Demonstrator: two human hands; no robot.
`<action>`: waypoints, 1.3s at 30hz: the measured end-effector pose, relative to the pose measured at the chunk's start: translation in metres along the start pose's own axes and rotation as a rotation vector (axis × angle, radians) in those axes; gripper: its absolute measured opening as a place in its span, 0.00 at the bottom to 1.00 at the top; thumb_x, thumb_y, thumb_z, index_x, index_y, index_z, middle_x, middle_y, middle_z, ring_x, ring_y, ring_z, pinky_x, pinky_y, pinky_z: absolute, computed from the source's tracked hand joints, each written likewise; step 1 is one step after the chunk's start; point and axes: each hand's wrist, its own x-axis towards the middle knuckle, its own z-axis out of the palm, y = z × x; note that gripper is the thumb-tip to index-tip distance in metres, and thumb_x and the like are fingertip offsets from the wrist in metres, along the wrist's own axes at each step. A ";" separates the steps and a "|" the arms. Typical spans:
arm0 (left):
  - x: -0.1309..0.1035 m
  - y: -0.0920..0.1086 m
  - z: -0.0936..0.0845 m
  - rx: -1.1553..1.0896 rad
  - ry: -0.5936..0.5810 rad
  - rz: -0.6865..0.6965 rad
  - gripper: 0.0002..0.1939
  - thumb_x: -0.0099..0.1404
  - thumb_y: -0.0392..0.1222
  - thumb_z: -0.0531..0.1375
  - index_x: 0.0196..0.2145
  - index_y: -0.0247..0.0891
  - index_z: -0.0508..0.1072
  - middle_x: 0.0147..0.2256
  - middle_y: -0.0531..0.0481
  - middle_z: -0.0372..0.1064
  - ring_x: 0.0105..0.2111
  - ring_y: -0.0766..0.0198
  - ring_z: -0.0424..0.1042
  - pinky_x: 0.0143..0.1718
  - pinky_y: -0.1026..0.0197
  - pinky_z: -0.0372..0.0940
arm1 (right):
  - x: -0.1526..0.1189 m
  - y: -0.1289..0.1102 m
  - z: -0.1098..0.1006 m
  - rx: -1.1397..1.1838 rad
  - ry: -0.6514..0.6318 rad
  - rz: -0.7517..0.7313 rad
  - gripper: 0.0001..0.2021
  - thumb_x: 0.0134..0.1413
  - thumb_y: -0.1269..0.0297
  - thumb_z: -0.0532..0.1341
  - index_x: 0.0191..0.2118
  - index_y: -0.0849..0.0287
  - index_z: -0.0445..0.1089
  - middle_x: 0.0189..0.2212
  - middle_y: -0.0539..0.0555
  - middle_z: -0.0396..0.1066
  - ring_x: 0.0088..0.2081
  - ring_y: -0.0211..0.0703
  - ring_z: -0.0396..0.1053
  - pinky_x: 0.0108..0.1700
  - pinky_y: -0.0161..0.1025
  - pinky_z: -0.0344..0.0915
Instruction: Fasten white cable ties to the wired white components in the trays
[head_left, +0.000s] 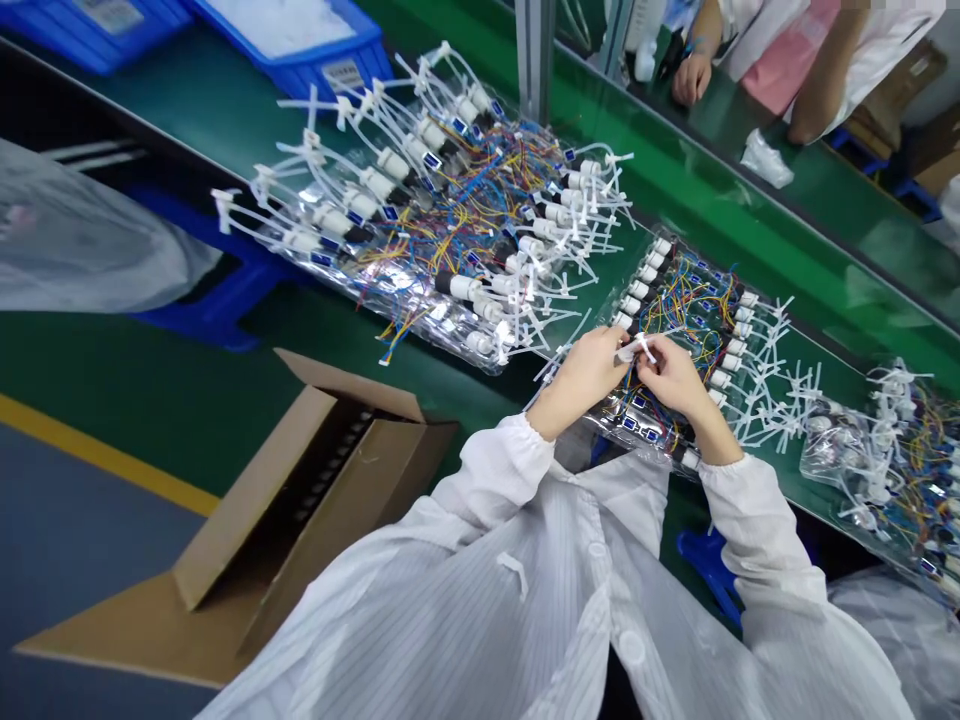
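Both of my hands meet over a clear tray of wired white-and-black cylinders [697, 300] on the green bench. My left hand [589, 372] has its fingers closed on a small white connector piece with thin white tubes [642, 347]. From the other side, my right hand [673, 375] pinches the same piece between thumb and fingers. Red, yellow and blue wires run across the middle of the tray below my hands. White tubes [772, 400] splay out from its right side. My fingers cover part of the left row of cylinders.
A larger stack of wired parts [465, 210] lies to the left, another [915, 460] at the right. Blue bins [315, 60] stand at the upper left. An open cardboard box [322, 510] is at the lower left. Across the glass, a person's hand [691, 78] rests on the bench.
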 end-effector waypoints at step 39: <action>0.001 -0.035 0.008 0.262 0.038 0.162 0.21 0.82 0.52 0.60 0.61 0.38 0.83 0.61 0.30 0.85 0.68 0.33 0.80 0.79 0.29 0.69 | -0.129 -0.060 -0.119 -0.191 0.442 -0.037 0.08 0.77 0.61 0.72 0.55 0.54 0.86 0.54 0.58 0.89 0.53 0.54 0.87 0.62 0.53 0.83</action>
